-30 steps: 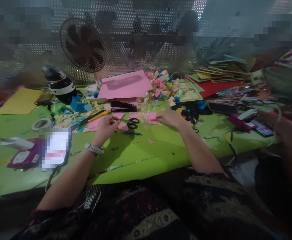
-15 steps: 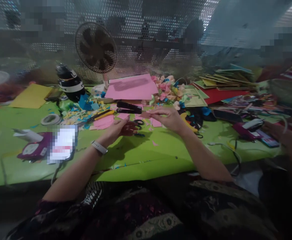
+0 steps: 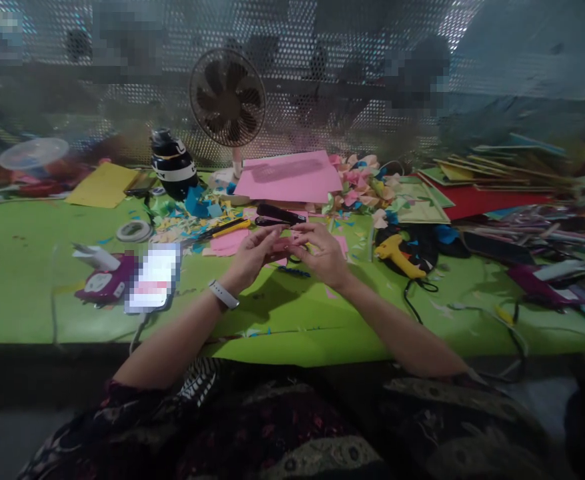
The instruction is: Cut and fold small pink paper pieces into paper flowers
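Where the head view looks down over the green tabletop [image 3: 47, 267], the left hand [image 3: 252, 257] and the right hand [image 3: 325, 253] meet just above its middle, fingertips touching. Each grip is pinched onto the same small pink paper piece [image 3: 281, 247], which is held between the two hands a little off the surface; its shape is too blurred to tell. A pale watch [image 3: 222, 294] sits on the left wrist. Just beyond the hands lies a black stapler [image 3: 279, 215], and farther off a large pink sheet [image 3: 292, 177] rests in front of a small fan [image 3: 228, 99]. To the right of the hands a yellow glue gun [image 3: 397, 257] lies on dark scraps. To the left are a phone [image 3: 153, 277], a tape roll [image 3: 133, 231] and a litter of coloured paper cuttings [image 3: 182, 223]. Folded paper flowers [image 3: 359, 180] are heaped right of the pink sheet.
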Demonstrator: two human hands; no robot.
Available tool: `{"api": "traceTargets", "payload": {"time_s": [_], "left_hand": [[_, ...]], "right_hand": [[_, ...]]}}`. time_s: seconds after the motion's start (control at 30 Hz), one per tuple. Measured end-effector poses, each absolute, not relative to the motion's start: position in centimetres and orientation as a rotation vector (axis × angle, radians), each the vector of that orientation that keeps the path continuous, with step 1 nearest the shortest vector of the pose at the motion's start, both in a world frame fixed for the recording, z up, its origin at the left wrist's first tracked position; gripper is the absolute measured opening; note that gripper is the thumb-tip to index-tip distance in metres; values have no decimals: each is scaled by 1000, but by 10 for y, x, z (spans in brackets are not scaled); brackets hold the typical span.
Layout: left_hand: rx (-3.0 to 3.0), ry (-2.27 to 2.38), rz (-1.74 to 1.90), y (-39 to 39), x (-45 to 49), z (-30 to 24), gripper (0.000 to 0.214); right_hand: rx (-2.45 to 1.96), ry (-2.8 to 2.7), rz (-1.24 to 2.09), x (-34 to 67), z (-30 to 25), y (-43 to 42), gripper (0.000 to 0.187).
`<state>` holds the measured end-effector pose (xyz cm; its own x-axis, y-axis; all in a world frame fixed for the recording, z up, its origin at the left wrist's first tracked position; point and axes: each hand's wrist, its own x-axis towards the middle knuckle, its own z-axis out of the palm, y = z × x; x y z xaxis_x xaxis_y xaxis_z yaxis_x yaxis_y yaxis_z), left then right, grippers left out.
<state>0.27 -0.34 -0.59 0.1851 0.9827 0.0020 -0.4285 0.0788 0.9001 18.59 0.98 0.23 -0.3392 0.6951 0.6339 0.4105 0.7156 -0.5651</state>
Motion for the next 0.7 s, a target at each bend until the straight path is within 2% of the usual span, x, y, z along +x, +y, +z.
{"api": "traceTargets", "payload": {"time_s": [0.3, 0.7], "left_hand": [[1096, 607, 1117, -4, -2, -9, 80], [1145, 602, 1098, -3, -2, -14, 72]], "right_hand": [[-915, -1758, 756, 184, 1, 8, 36], [-924, -1718, 864, 186, -7, 13, 43]]}}
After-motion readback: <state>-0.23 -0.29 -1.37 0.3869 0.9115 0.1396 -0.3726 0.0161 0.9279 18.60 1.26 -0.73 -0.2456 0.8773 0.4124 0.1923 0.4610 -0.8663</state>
